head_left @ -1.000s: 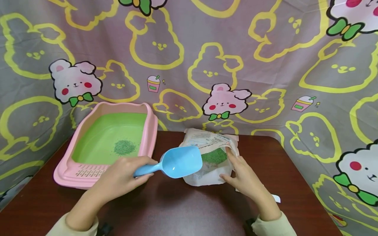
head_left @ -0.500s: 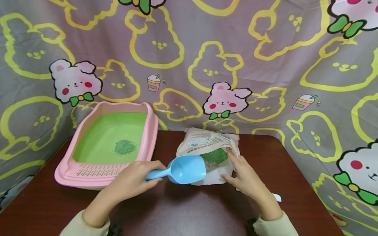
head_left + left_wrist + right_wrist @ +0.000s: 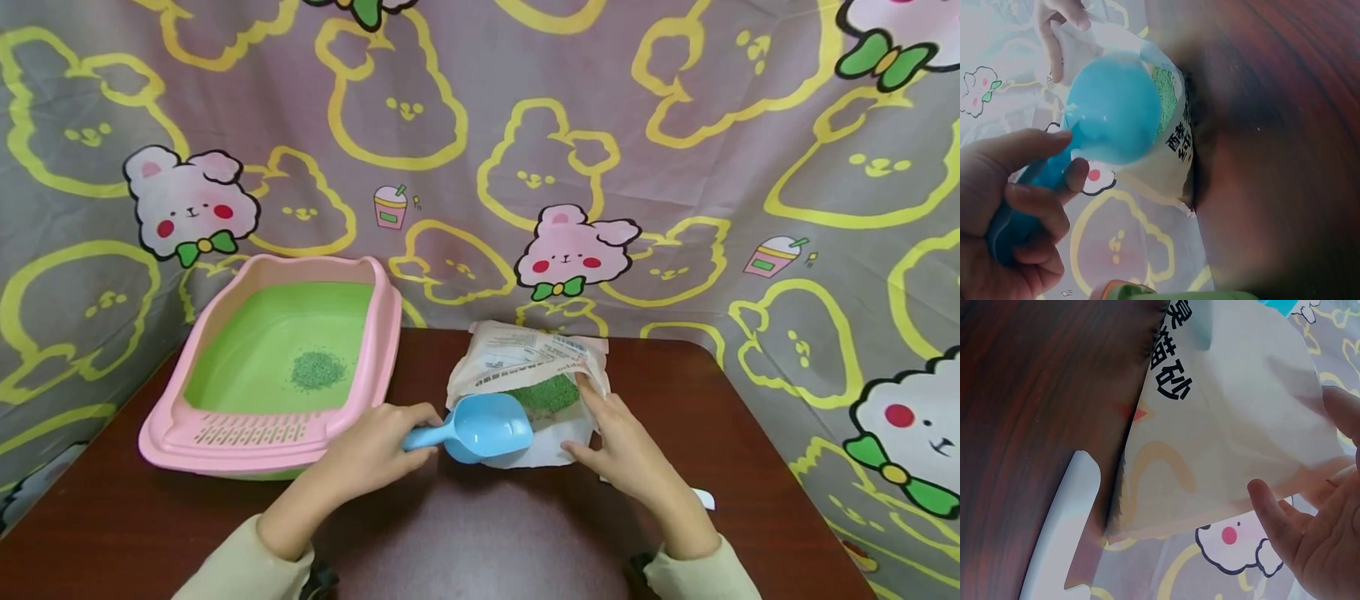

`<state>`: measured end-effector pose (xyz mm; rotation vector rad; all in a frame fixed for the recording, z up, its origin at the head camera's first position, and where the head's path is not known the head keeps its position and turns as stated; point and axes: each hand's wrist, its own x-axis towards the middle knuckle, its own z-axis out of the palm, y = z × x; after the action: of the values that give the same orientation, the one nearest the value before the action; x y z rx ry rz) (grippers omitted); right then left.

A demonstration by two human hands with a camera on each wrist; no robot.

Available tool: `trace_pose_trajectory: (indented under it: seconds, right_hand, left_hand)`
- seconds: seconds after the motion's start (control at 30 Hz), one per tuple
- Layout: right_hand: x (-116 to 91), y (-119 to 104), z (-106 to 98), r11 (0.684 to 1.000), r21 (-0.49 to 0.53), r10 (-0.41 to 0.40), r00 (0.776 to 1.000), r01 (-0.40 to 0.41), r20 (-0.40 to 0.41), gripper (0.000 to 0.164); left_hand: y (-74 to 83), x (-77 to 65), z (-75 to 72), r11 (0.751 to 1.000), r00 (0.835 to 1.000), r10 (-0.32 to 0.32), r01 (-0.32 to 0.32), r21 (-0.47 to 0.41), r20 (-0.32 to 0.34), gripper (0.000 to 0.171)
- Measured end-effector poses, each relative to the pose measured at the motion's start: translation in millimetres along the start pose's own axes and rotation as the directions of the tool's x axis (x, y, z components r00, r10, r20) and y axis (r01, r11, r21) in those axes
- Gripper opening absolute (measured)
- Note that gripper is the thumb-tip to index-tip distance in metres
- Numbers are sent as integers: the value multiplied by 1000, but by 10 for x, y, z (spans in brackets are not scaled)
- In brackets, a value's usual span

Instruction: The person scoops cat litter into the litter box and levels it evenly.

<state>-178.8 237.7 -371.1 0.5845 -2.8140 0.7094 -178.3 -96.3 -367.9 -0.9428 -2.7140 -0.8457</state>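
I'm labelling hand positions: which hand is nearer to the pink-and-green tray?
Left. The left hand, holding the blue scoop, is by the tray's near right corner; the right hand is farther off, at the right side of the bag.

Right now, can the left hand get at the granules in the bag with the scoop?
Probably yes: the left hand holds the scoop at the open bag, the granules show beyond it, and the right hand is off to the other side.
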Motion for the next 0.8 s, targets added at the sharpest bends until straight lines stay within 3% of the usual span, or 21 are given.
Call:
trace_pose_trajectory:
  seconds: [0.4,0.8]
  right_hand:
    - [-15,4,9,1000,-9,9,1000,-9,14,90]
    - [2,-3,-3,1000,-15,7,1000,-7,13,91]
  left_hand:
    - [67,177,205,988,985,-141,146,46,-98,17]
    - [11,356,288,981,980,-174,181,73,-95,14]
